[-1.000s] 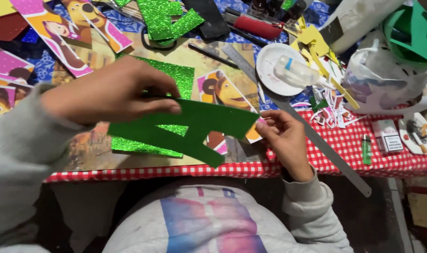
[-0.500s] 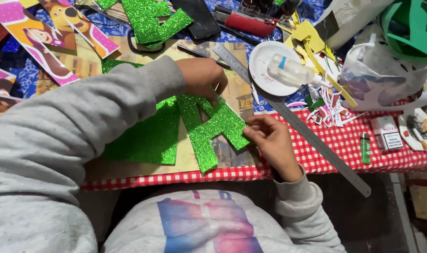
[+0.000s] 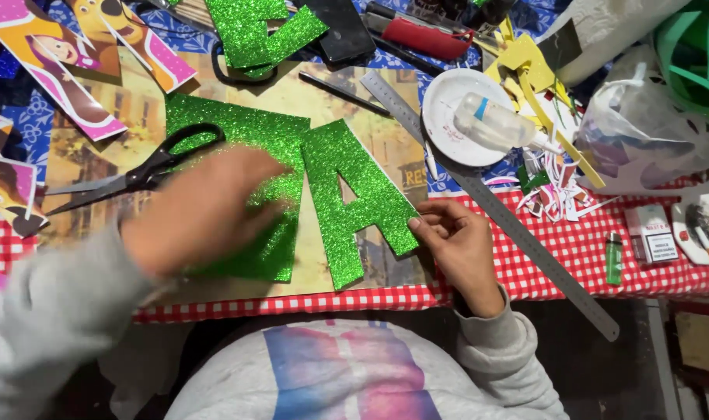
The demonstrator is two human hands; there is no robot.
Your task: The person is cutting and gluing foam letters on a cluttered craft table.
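Observation:
A green glitter foam letter [image 3: 354, 198] lies glitter side up on the table. My right hand [image 3: 457, 245] rests at its lower right leg, fingertips touching the edge. My left hand [image 3: 203, 210], blurred with motion, hovers with spread fingers over a green glitter foam sheet [image 3: 242, 140] beside the letter and holds nothing. Black-handled scissors [image 3: 137, 175] lie just left of that hand.
A long metal ruler [image 3: 510, 222] runs diagonally right of the letter. A white plate with a glue bottle [image 3: 490, 124] sits behind it. Cartoon cut-outs [image 3: 59, 62] lie at the left, more green glitter shapes [image 3: 257, 31] at the back, plastic bags [image 3: 650, 132] at the right.
The letter was flipped from its plain side to glitter side and laid flat. My left hand let go of it and drew back leftward over the sheet, uncovering the scissors.

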